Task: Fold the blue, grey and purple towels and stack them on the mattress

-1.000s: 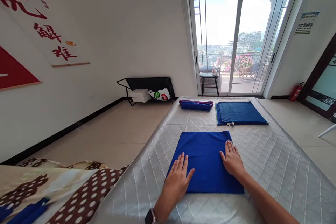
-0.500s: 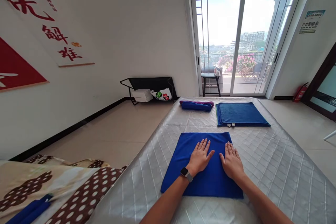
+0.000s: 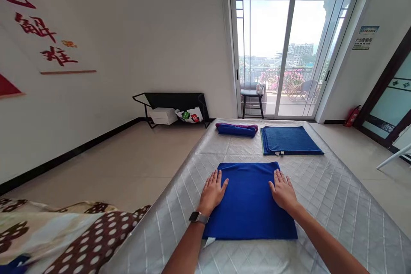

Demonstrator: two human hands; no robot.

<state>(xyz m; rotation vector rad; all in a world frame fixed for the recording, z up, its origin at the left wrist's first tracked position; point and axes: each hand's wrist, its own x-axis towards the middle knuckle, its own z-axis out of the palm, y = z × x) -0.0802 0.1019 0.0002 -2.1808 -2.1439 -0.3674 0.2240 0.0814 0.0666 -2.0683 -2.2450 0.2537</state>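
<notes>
A folded bright blue towel (image 3: 249, 199) lies flat on the grey quilted mattress (image 3: 337, 197) in front of me. My left hand (image 3: 212, 192) rests palm down on the towel's left edge, fingers spread, a watch on the wrist. On the towel's right edge my right hand (image 3: 282, 190) presses flat. Neither hand grips the cloth. A white tag sticks out at the towel's near left corner.
Farther up the mattress lie a flat folded blue towel (image 3: 290, 140) and a rolled blue and purple towel (image 3: 236, 129). A brown dotted blanket (image 3: 73, 239) is at lower left. Beyond stand a black rack (image 3: 173, 107), a stool (image 3: 251, 99) and glass balcony doors.
My left hand slid from the towel's middle out to its left edge, after coming in from the near left. The right hand stayed on the right edge. The view shifted slightly.
</notes>
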